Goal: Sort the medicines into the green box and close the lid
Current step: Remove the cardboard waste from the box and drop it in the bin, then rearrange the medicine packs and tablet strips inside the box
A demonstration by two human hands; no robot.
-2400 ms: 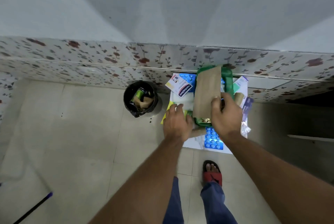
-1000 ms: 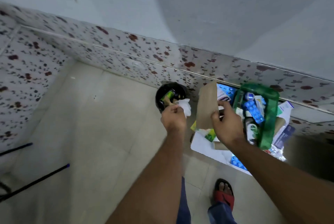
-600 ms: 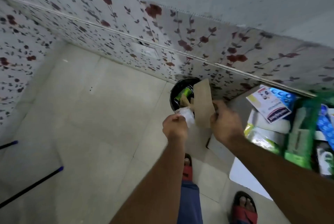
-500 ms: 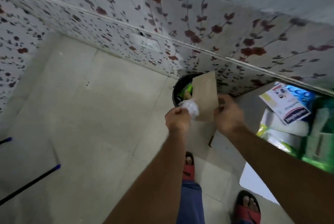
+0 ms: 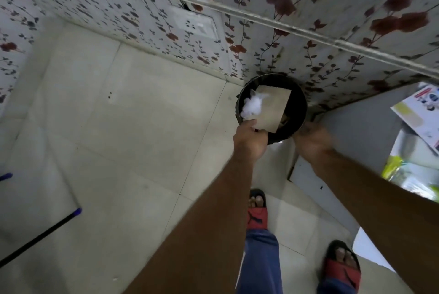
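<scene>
In the head view, the brown paper piece [image 5: 270,109] and white crumpled wrapper [image 5: 253,104], over the round black bin [image 5: 298,103], are pinched by the left hand [image 5: 249,140] and should be released squarely inside; the right hand [image 5: 311,140] is too blurred to judge, the green box unseen.

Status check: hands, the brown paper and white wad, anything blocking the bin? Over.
Left hand at black bin rim, grip unclear. Right hand blurred beside bin, nothing seen in it. Brown paper and white wad over bin mouth. Green box out of view. Nothing blocking.

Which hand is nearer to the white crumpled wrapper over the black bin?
Left. The left hand is just below the white crumpled wrapper; the right hand is blurred beside the black bin, farther away.
</scene>
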